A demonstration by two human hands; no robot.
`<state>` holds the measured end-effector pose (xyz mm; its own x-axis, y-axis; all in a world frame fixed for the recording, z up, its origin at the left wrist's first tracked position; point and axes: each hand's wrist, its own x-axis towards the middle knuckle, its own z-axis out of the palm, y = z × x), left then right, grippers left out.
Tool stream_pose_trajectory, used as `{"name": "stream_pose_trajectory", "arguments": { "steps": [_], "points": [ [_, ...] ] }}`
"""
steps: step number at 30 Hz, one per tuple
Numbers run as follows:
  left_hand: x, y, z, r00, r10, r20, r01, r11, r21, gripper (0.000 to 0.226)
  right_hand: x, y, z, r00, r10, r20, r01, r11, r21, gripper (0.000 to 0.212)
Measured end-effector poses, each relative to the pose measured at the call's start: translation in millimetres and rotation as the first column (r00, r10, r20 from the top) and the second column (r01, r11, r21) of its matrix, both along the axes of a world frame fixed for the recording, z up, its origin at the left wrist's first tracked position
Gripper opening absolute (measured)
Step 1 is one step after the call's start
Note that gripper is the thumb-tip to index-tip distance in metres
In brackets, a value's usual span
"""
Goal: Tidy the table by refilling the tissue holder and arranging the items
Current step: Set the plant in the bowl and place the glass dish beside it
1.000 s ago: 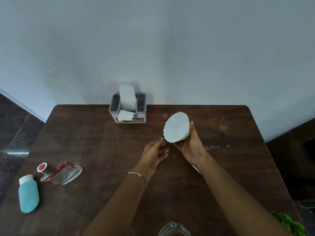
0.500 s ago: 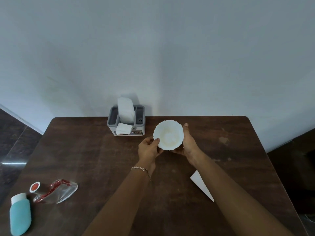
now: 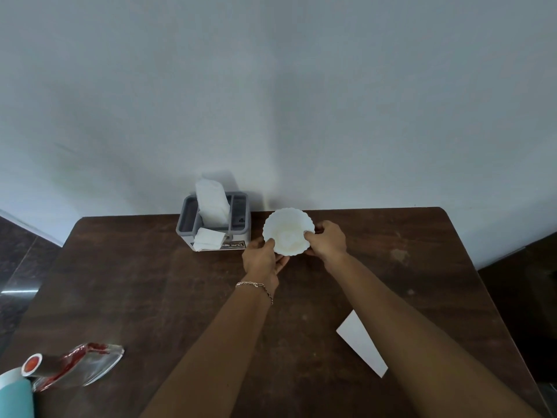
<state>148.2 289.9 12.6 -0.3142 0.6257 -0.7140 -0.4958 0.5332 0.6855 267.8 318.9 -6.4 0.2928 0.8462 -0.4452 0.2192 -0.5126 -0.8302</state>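
Observation:
A white scalloped bowl (image 3: 287, 230) is near the back edge of the dark wooden table (image 3: 150, 291), just right of the grey tissue holder (image 3: 215, 226). My left hand (image 3: 262, 260) grips the bowl's near-left rim and my right hand (image 3: 327, 239) grips its right rim. White tissues (image 3: 211, 206) stand up from the holder's middle slot, and a folded one (image 3: 208, 239) hangs over its front. Whether the bowl touches the table I cannot tell.
A white paper sheet (image 3: 360, 342) lies on the table under my right forearm. At the front left lie a clear tube with a red cap (image 3: 69, 368) and a teal bottle (image 3: 15, 396). The wall stands right behind the table.
The bowl has gone from tilted in my right hand alone to level, held by both hands, and farther back beside the tissue holder.

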Motion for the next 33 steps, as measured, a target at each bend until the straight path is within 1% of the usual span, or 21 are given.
{"name": "stream_pose_trajectory", "arguments": {
  "steps": [3,5,8,9,12,15,20,23,27,30,33],
  "points": [
    [0,3,-2,1.0,0.005,-0.001,-0.005,1.0,0.006,0.035,0,4,-2,1.0,-0.004,0.012,0.004,1.0,0.004,0.014],
    [-1,4,-2,1.0,0.006,0.009,-0.006,1.0,0.02,0.037,0,6,-3,1.0,-0.015,-0.019,0.016,1.0,0.014,0.014],
    [-4,2,-1,0.999,-0.009,0.046,0.007,0.999,0.039,0.037,2,3,-1,0.995,-0.026,-0.092,0.028,0.999,0.018,0.022],
    [-4,1,1,0.998,-0.018,0.061,0.015,0.999,0.042,0.038,3,0,1,0.995,-0.025,-0.094,0.027,1.0,0.015,0.021],
    [-8,-7,5,0.995,-0.048,0.088,0.045,0.999,0.031,0.035,8,-15,9,0.999,-0.015,-0.032,0.016,1.0,0.026,0.017],
    [-9,-23,8,0.991,-0.099,0.086,0.098,0.995,0.02,0.021,15,-45,21,0.998,-0.039,-0.057,0.042,0.997,0.059,0.015],
    [2,-68,16,0.961,-0.257,0.098,0.253,0.966,0.053,0.016,38,-121,41,0.996,-0.012,-0.088,0.022,0.993,0.117,0.016],
    [19,-104,27,0.918,-0.379,0.115,0.37,0.924,0.093,0.006,59,-173,48,0.998,-0.056,-0.025,0.059,0.986,0.157,0.016],
    [47,-149,30,0.827,-0.549,0.121,0.535,0.835,0.129,0.009,87,-246,61,0.972,-0.216,0.096,0.184,0.947,0.265,0.014],
    [73,-184,29,0.733,-0.669,0.123,0.654,0.743,0.141,0.008,104,-303,68,0.919,-0.351,0.178,0.271,0.892,0.362,0.015],
    [97,-218,25,0.628,-0.77,0.115,0.756,0.638,0.144,0.008,122,-355,70,0.853,-0.482,0.198,0.368,0.826,0.428,0.017]
  ]
}}
